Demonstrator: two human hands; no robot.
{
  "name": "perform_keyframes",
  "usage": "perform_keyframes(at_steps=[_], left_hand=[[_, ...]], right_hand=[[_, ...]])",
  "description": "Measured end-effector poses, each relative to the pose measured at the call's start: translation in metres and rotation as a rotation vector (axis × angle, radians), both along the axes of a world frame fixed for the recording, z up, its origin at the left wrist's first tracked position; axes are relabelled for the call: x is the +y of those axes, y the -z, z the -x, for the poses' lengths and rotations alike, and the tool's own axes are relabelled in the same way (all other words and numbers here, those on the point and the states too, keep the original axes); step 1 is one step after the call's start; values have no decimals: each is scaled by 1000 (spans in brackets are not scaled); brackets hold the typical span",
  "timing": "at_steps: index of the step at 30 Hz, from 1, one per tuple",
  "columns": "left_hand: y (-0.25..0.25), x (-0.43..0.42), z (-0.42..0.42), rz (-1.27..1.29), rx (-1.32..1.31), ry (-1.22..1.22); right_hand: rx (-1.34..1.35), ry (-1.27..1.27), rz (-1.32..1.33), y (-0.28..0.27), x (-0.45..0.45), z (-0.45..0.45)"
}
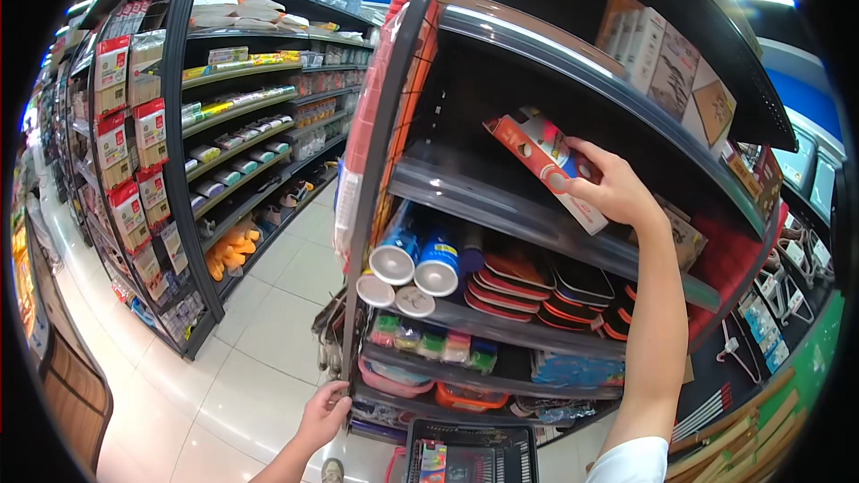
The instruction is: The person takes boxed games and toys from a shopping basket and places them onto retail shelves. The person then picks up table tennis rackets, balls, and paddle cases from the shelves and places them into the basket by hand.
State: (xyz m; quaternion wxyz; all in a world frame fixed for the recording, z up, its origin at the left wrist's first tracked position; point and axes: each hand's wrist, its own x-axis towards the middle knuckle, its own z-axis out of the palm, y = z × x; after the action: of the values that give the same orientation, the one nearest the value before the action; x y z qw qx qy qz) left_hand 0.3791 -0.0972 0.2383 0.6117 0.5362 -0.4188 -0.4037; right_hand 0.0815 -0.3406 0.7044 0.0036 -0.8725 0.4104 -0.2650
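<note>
My right hand (604, 181) grips a long, flat red and white box (537, 154) with blue and yellow patches. The box is tilted, in front of a dark shelf (488, 201), with the thumb on its near face and the fingers along its upper edge. Low on the left, my left hand (324, 413) is by the shelf unit's lower front corner, its fingers curled together. Whether it grips anything there is hidden. Below, between my arms, a black basket (528, 447) stands with a colourful package (433, 462) in it.
Blue canisters (438, 266) and stacked red-and-black flat items (510, 286) fill the shelf below. Sponges (429, 340) and plastic tubs (470, 396) sit lower. Boxes (667, 67) stand on the upper shelf. An aisle of white tiles (259, 340) runs left, beside another stocked rack (183, 215).
</note>
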Motion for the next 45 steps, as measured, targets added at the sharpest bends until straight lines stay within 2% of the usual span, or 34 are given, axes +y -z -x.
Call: perform_keyframes(at_steps=[5,9,12,15,19,22,25,28,31,34,37,40,43,45], left_hand=[[-17,-53,-34,221,-97,-2],[-13,-73,-56,256,-134,47],[4,-74,-66,170,-82,69],[42,-75,-74,84,-65,107],[55,-71,-81,-58,-33,172],[57,-73,-88,-105,-60,250],[57,-77,-97,-123,-77,321],[62,-78,-101,-127,-95,338],[65,-77,-100,-79,-126,312],[73,-72,-99,-74,-131,304],[83,-60,-98,-155,-90,322],[96,-48,-91,-124,-66,295],[94,-39,-86,-82,-120,279],[79,-32,-84,-120,-189,303]], right_hand=[[146,29,-58,5,-90,-56],[270,26,-76,11,-118,-99],[297,126,-218,13,-138,-115],[385,71,-121,20,-163,-120],[472,28,-17,26,-194,-133],[529,124,38,33,-215,-142],[562,236,199,42,-219,-147],[649,356,229,28,-185,-171],[627,408,274,32,-217,-172],[490,329,220,40,-228,-172],[243,307,-73,36,-212,-174],[256,230,208,41,-211,-155],[241,123,105,23,-213,-140],[139,57,301,21,-163,-135]])
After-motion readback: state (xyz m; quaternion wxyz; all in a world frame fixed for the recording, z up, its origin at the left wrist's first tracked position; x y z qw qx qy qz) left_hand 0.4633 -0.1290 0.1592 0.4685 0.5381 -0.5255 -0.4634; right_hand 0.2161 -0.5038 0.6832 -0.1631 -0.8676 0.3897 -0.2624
